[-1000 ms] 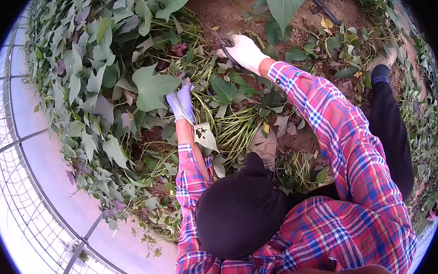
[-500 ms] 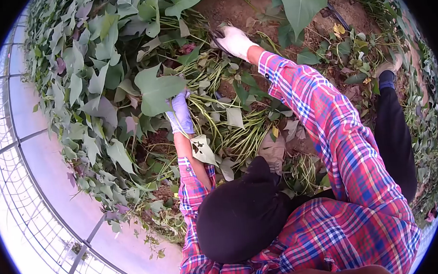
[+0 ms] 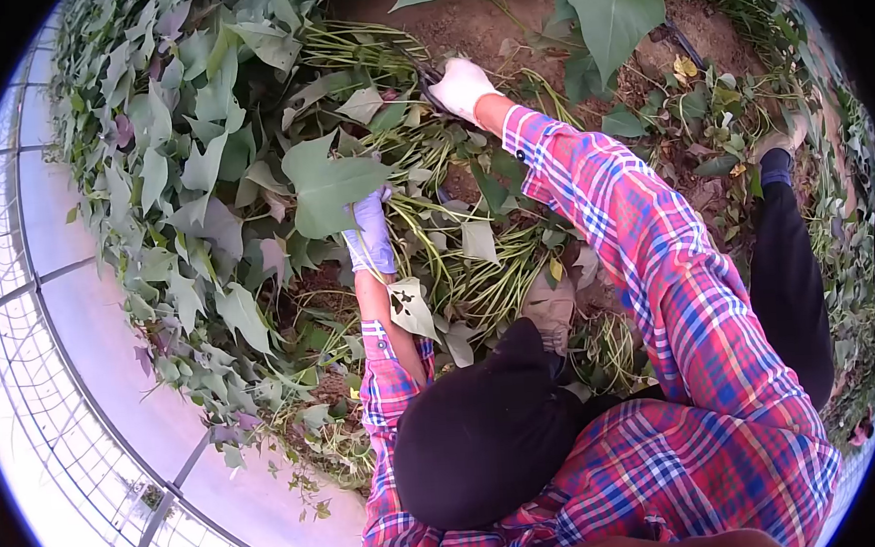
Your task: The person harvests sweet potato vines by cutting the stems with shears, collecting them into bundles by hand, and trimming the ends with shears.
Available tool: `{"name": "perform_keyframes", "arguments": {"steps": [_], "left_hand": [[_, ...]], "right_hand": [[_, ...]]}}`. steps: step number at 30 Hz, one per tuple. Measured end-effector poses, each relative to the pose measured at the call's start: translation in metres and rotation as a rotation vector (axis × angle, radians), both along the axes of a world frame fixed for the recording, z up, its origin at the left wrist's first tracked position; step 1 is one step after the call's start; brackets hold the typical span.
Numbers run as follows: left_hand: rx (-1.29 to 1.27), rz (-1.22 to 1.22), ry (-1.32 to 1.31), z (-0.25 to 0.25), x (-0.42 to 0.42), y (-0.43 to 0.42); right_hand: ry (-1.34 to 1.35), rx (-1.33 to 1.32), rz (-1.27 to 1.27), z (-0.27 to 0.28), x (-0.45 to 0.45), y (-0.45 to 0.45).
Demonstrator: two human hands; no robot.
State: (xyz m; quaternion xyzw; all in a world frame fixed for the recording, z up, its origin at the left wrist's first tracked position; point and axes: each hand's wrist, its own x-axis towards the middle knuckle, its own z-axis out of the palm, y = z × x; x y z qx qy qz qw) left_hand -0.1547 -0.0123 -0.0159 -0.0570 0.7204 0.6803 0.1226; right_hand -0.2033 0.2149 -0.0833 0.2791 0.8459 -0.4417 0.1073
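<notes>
Single head-worn fisheye view, looking steeply down and forward from above the wearer, taking in plaid sleeves (image 3: 646, 241) close by, vines (image 3: 478, 281) filling the middle, frame curving dark around.

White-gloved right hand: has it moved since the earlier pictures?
Yes, the right hand moved left, away from the yellow leaf on the brown soil.

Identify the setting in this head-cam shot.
Probably a sweet-potato-type plot inside a greenhouse or tunnel: dense green lobed leaves, bare reddish-brown soil, and a pale translucent wall with dark curved framing.
</notes>
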Motion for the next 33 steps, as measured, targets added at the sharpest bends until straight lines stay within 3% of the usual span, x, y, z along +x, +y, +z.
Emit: {"name": "perform_keyframes", "arguments": {"steps": [1,4,7,9,10,11,13,15,17,18,19,20,21,22,23,24,25,27,30,31,32,33], "left_hand": [[0.041,0.061,-0.026,-0.003,0.001,0.000],[-0.323,-0.151,0.148,0.023,-0.006,-0.010],[-0.178,-0.059,0.037,0.116,-0.001,0.052],[-0.245,-0.288,0.177,0.108,-0.022,0.063],[-0.207,-0.313,0.168,0.078,-0.039,0.069],[-0.776,-0.488,0.329,0.082,-0.057,0.078],[-1.013,-0.588,0.322,0.043,-0.091,0.083],[-1.122,-0.660,0.398,0.028,-0.093,0.083],[-0.815,-0.535,0.249,0.014,-0.079,0.071],[-0.780,-0.495,0.257,0.033,-0.058,0.071],[-0.639,-0.465,0.109,0.022,-0.047,0.061],[-0.812,-0.578,0.210,0.009,-0.038,0.049],[-1.089,-0.626,0.093,0.006,-0.029,0.050],[-0.891,-0.441,-0.199,0.006,-0.020,0.050],[-0.909,-0.484,-0.086,-0.004,-0.017,0.041],[-0.923,-0.530,0.026,-0.007,-0.013,0.037],[-0.768,-0.520,0.107,-0.009,-0.008,0.030],[-0.922,-0.515,0.056,-0.012,-0.002,0.032],[-0.772,-0.465,0.130,-0.016,0.005,0.031],[-0.688,-0.445,0.173,-0.015,0.007,0.030],[-0.780,-0.440,0.177,-0.014,0.007,0.031],[-0.941,-0.491,0.147,-0.012,0.008,0.030]], "right_hand": [[0.045,-0.069,-0.051,-0.002,0.005,0.002],[0.069,-0.311,-0.003,0.041,0.035,0.004],[0.370,-0.117,0.020,0.035,0.063,-0.016],[0.313,-0.175,-0.020,0.044,0.085,-0.027],[0.389,-0.183,-0.074,0.036,0.094,-0.034],[0.410,-0.195,-0.087,0.030,0.098,-0.038],[0.447,-0.211,-0.068,0.027,0.099,-0.035],[0.282,-0.177,0.041,0.041,0.100,-0.021],[0.274,-0.161,0.007,0.048,0.099,-0.012],[0.236,-0.146,-0.012,0.048,0.100,-0.007],[0.320,-0.179,-0.151,0.035,0.100,-0.005],[0.284,-0.235,-0.175,0.030,0.100,0.004],[0.257,-0.252,-0.142,0.033,0.101,0.015],[0.173,-0.452,-0.095,0.023,0.101,0.023],[0.248,-0.107,0.051,0.019,0.105,0.029],[0.251,-0.102,0.053,0.027,0.107,0.035],[0.194,-0.151,0.111,0.036,0.111,0.041],[0.013,-0.352,0.179,0.059,0.112,0.051],[0.118,-0.111,0.396,0.066,0.112,0.067],[-0.009,-0.084,0.457,0.076,0.109,0.075],[-0.133,-0.056,0.517,0.088,0.105,0.080],[-0.060,0.028,0.587,0.089,0.104,0.085]]}}
